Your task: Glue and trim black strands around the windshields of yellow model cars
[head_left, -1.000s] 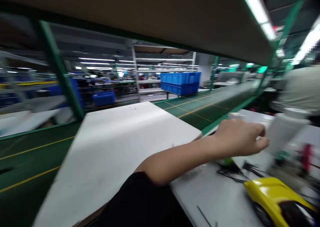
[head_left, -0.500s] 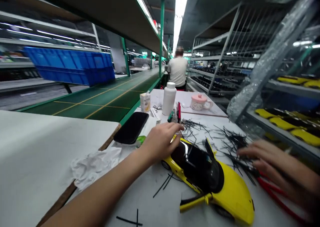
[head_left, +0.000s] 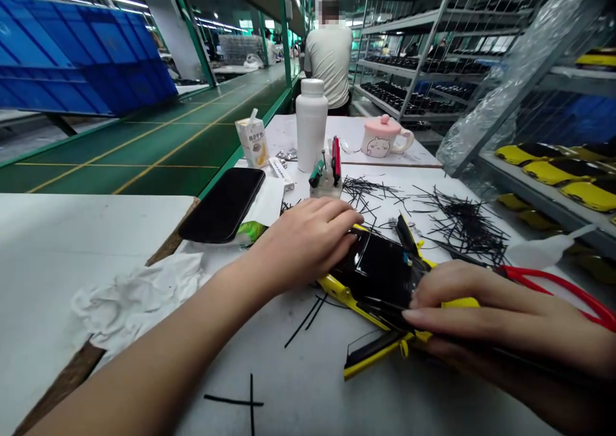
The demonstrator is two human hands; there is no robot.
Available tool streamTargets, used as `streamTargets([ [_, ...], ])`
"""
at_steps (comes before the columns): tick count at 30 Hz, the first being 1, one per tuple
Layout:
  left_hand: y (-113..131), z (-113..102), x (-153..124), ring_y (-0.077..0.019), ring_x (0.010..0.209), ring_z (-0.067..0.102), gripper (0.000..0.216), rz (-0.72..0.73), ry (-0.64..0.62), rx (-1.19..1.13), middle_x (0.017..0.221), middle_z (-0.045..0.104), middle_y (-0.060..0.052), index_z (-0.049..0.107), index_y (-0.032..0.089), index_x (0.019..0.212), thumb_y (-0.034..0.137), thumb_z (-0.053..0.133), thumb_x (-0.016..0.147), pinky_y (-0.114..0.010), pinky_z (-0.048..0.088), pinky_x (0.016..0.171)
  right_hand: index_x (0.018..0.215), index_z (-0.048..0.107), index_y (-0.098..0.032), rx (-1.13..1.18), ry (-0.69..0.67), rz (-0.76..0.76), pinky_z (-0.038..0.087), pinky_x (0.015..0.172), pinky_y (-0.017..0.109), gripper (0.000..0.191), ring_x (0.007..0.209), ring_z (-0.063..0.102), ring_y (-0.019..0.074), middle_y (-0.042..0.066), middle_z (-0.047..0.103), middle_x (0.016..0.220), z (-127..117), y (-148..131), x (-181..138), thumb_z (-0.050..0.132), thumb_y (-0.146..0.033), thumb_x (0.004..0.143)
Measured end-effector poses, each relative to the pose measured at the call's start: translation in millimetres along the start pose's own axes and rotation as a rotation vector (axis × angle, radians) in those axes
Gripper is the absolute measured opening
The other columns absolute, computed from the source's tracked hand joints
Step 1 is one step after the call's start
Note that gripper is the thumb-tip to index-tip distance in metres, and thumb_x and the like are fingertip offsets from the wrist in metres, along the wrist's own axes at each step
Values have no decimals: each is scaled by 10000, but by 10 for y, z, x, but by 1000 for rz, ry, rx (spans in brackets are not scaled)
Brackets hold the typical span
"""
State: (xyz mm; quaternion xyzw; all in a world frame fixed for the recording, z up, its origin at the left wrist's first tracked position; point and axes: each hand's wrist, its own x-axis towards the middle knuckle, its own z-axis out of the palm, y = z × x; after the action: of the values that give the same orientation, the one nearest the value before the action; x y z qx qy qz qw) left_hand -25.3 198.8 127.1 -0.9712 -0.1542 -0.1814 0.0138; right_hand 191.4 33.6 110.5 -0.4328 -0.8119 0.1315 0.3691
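Note:
A yellow model car (head_left: pixel 385 276) with a black roof and windows lies on the white table with both doors swung out. My left hand (head_left: pixel 312 237) is curled over its rear end, fingers bent down on the body. Across the bonnet and windscreen lies my right hand (head_left: pixel 462 308), its fingers closed around the front of the car and hiding most of the bonnet. Red-handled scissors (head_left: pixel 553 282) lie partly behind that hand. Thin black strips (head_left: pixel 469 224) are heaped just beyond it, and a few lie loose near the car.
A black phone (head_left: pixel 224 205), crumpled white tissue (head_left: pixel 144 301) and a drink carton (head_left: pixel 253 142) are at the left. Behind the car stand a white bottle (head_left: pixel 312 125) and a pink-lidded mug (head_left: pixel 382 138). Racks with yellow car bodies (head_left: pixel 548 173) line the right; a person (head_left: pixel 330 54) sits ahead.
My right hand has come left from beside the black strips and scissors onto the car's front. My left hand stays on the rear. The camera view has tilted downward.

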Motion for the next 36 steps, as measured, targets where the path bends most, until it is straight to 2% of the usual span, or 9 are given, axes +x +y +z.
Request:
streamTargets([
  [3, 5, -1, 13, -254, 1094, 662, 256, 11, 3, 29, 1217, 709, -116, 652, 114, 1203, 191, 451, 1064, -406, 539, 978, 1120, 705, -232, 29, 42, -6, 564, 884, 150, 166, 945, 732, 124, 23, 757, 1002, 82, 37, 82, 642, -159, 986],
  [8, 6, 2, 2, -250, 1076, 667, 268, 37, 6, 25, 1211, 714, -108, 650, 123, 1193, 174, 421, 1066, -402, 547, 949, 1076, 674, -218, 29, 133, -4, 516, 955, 196, 146, 991, 703, 110, 9, 761, 1018, 154, 90, 118, 665, -124, 966],
  [15, -9, 20, 19, -270, 1074, 673, 300, 59, 3, 14, 1201, 718, -123, 644, 110, 1200, 160, 386, 1055, -421, 557, 927, 1066, 676, -205, -46, 134, -95, 542, 923, 252, 135, 966, 720, 144, 16, 783, 992, 156, 67, 237, 678, -116, 965],
  [20, -13, 32, 35, -265, 1113, 673, 298, 35, -1, -10, 1224, 712, -132, 655, 124, 1192, 168, 394, 1056, -423, 552, 978, 1025, 671, -183, -31, 130, -162, 543, 863, 299, 133, 897, 715, 168, 55, 787, 961, 193, 115, 309, 602, -74, 991],
  [22, -18, 36, 37, -266, 1140, 667, 295, 14, -12, -15, 1236, 709, -134, 656, 129, 1197, 168, 400, 1054, -429, 545, 1005, 991, 675, -195, 14, 137, -113, 546, 817, 297, 125, 841, 716, 166, 42, 786, 909, 181, 115, 325, 614, -85, 986],
  [25, -22, 32, 34, -269, 1161, 662, 285, 1, -28, -25, 1244, 707, -137, 654, 124, 1206, 176, 418, 1056, -438, 539, 1026, 947, 687, -213, 83, 159, 41, 551, 770, 266, 121, 806, 713, 158, 21, 775, 870, 127, 94, 349, 654, -96, 954],
  [29, -12, -5, 23, -267, 1166, 660, 264, 8, -25, -29, 1257, 702, -141, 650, 111, 1218, 190, 454, 1059, -429, 541, 1029, 906, 688, -218, 118, 107, 144, 548, 696, 223, 127, 760, 698, 139, 0, 754, 849, 66, 71, 381, 652, -100, 935],
  [36, 70, -168, 29, -276, 1178, 653, 251, 68, 5, 149, 1257, 712, -133, 626, 127, 1259, 177, 528, 1034, -435, 541, 1039, 878, 634, -192, 7, 122, -82, 520, 736, 270, 149, 783, 647, 160, 28, 724, 834, 101, 38, 394, 577, -82, 960],
])
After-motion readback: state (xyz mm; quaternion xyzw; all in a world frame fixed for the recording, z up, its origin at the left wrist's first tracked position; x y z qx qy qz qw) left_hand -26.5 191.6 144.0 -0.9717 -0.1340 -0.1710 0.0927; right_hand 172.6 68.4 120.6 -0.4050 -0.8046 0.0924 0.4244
